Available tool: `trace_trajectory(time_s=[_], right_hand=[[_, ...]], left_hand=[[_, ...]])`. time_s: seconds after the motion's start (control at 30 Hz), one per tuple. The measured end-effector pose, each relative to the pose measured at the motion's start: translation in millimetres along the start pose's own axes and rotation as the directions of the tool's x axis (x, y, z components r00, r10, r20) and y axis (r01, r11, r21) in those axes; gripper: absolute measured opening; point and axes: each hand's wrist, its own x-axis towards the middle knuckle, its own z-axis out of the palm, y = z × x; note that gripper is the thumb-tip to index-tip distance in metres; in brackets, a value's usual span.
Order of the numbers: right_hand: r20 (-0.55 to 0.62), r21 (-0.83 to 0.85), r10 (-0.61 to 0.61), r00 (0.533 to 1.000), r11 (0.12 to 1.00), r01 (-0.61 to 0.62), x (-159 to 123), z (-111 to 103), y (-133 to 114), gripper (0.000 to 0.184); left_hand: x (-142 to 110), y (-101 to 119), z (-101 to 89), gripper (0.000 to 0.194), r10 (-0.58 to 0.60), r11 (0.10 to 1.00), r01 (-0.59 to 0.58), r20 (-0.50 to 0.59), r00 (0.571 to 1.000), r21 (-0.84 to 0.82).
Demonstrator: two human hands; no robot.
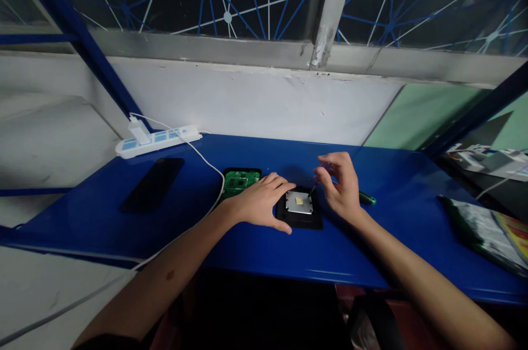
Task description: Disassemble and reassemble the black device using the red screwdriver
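Observation:
A black plastic housing (303,222) lies flat on the blue table, with a silver metal plate (305,204) on it. At the plate's middle is a small yellowish square pad (299,201). My left hand (266,201) spreads its fingers at the housing's left edge, thumb and fingers apart. In my right hand (341,185) a screwdriver (312,190) is pinched by its clear purplish handle, its shaft slanting down to the plate's upper right corner. A green circuit board (241,180) in a black frame sits left of the housing, partly hidden behind my left hand.
A black phone (152,185) lies on the blue table (256,251) at the left. Behind it is a white power strip (159,141), whose white cable (206,158) crosses the table. A green-handled tool (367,198) lies behind my right wrist. A plastic packet (490,231) is at far right.

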Motion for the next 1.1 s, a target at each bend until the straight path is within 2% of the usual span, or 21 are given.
trace_trajectory(time_s=[0.13, 0.27, 0.43, 0.57, 0.67, 0.77, 0.93, 1.1], right_hand=[[-0.034, -0.031, -0.002, 0.999, 1.0, 0.001, 1.6, -0.6, 1.4, 0.02], [-0.07, 0.028, 0.053, 0.996, 0.998, -0.051, 0.2, 1.2, 0.9, 0.02], [-0.009, 0.127, 0.136, 0.991, 0.983, -0.133, -1.5, 0.9, -5.1, 0.029], [0.014, 0.128, 0.092, 0.996, 0.987, -0.093, 0.3, -1.2, -3.9, 0.024], [-0.022, 0.059, 0.04, 0.999, 0.998, -0.038, 2.3, -1.4, 0.2, 0.017], [-0.055, -0.013, 0.014, 0.998, 1.0, -0.015, 3.0, -0.3, 1.5, 0.019], [-0.034, 0.08, 0.106, 0.994, 0.991, -0.103, -0.6, 2.9, -3.2, 0.032], [0.001, 0.132, 0.102, 0.995, 0.986, -0.102, -2.3, 2.6, -3.7, 0.028]], left_hand=[[-0.5, 0.6, -0.7, 0.107, -0.001, 1.0, 0.001, 0.006, 1.0, -0.006], [-0.6, 0.7, -1.0, 0.108, -0.013, 1.0, 0.013, 0.012, 1.0, 0.004], [-0.5, 0.8, -0.9, 0.109, -0.017, 1.0, 0.017, 0.018, 1.0, -0.003], [-0.5, 1.1, -1.1, 0.107, -0.003, 1.0, 0.003, 0.009, 1.0, -0.004], [-0.5, 0.8, -0.8, 0.107, 0.001, 1.0, -0.001, 0.0, 1.0, -0.005], [-0.5, -0.5, 0.4, 0.107, 0.009, 1.0, -0.009, -0.003, 1.0, -0.009], [-0.6, -1.8, 1.7, 0.109, 0.007, 1.0, -0.006, 0.003, 1.0, -0.017], [-1.1, -0.1, 0.4, 0.108, -0.004, 1.0, 0.004, 0.01, 1.0, -0.008]])
